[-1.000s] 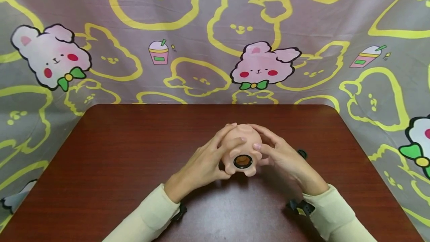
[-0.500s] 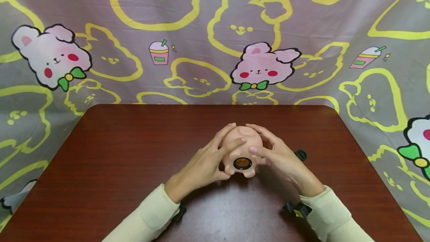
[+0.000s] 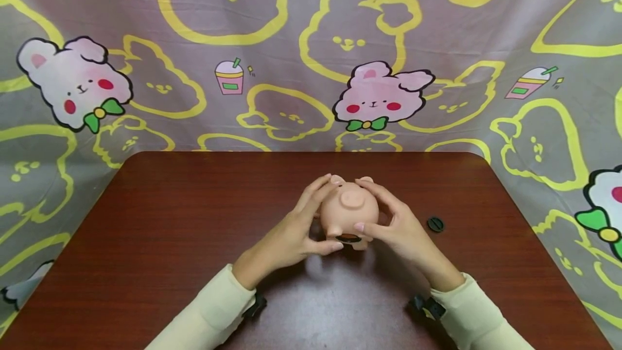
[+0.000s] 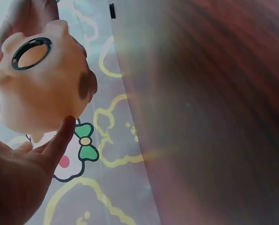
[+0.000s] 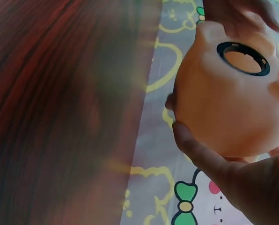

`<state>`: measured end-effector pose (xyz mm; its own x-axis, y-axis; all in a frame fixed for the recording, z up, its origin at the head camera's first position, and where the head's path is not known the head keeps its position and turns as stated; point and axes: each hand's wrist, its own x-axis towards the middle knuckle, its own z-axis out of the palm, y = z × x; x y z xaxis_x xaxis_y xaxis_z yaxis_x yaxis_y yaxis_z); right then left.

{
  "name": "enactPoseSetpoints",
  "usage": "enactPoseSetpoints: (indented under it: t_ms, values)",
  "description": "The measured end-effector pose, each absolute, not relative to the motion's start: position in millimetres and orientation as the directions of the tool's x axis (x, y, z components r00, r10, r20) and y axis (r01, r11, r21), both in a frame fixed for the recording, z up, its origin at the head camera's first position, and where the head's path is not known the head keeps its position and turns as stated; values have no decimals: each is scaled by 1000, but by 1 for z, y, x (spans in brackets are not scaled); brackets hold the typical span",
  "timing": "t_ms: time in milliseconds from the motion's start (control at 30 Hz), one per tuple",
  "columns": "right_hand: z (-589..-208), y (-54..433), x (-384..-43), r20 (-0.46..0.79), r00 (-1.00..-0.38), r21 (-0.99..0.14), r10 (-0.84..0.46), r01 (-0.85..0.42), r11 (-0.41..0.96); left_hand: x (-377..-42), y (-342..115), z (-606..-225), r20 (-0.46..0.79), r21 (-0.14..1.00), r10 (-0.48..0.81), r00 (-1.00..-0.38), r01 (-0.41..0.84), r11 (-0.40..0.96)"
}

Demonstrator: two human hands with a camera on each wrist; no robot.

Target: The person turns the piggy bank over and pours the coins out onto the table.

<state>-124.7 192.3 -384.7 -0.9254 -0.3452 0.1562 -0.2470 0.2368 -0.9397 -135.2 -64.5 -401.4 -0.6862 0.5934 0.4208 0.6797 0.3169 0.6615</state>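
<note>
A pink piggy bank (image 3: 350, 212) is held up between both hands, snout toward me and ears at the top. My left hand (image 3: 291, 231) grips its left side, thumb low near the feet and fingers up by one ear. On the other side my right hand (image 3: 408, 228) holds it, thumb across the lower front and fingers behind. Its belly has a round opening (image 4: 32, 55) with a black rim, uncovered; both wrist views show this, while from the head only a sliver shows underneath. A small round black plug (image 3: 435, 224) lies on the table right of the right hand.
The dark red-brown wooden table (image 3: 194, 204) has rounded far corners. Behind it and at both sides hangs a grey curtain (image 3: 291, 69) printed with rabbits and yellow outlines. Black wrist cameras sit under both cream sleeves (image 3: 209, 307).
The piggy bank has turned in both hands: its snout and ears have come into view and the belly opening has swung downward. The right hand has shifted slightly left, exposing the plug fully.
</note>
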Motion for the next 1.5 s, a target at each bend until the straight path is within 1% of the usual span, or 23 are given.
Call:
enactPoseSetpoints:
  t_ms: [67,133,267,333,600,833,967,1200,1267,1367,1500]
  values:
    - [-385,190,-122,183,-921,-937,-343,-269,224,-136,-64,-400,386,738,579,-718,617,274]
    - [-385,188,-120,185,-917,-948,-353,-261,181,-136,-64,-399,349,798,568,-745,554,236]
    - [-385,185,-116,193,-903,-968,-384,-240,76,-136,-64,-396,305,850,560,-770,485,205]
    - [-385,184,-115,204,-898,-969,-391,-243,53,-135,-64,-394,297,856,560,-773,476,202]
    - [-387,185,-115,276,-886,-923,-374,-352,152,-135,-64,-394,273,879,553,-787,437,188]
    - [-388,186,-114,321,-866,-897,-384,-408,170,-136,-62,-397,231,919,559,-797,366,143]
    - [-389,186,-114,346,-855,-885,-386,-434,168,-137,-61,-398,223,934,574,-788,342,106]
    - [-387,186,-113,352,-843,-889,-406,-437,137,-136,-59,-396,186,975,602,-777,223,-13]
    - [-387,186,-113,349,-842,-887,-410,-438,144,-135,-58,-394,185,978,597,-780,207,-31]
    - [-387,187,-113,326,-847,-892,-421,-422,159,-135,-58,-394,198,976,589,-783,213,-45]
    - [-386,188,-112,262,-863,-916,-432,-363,171,-136,-59,-396,248,957,559,-791,290,-15]
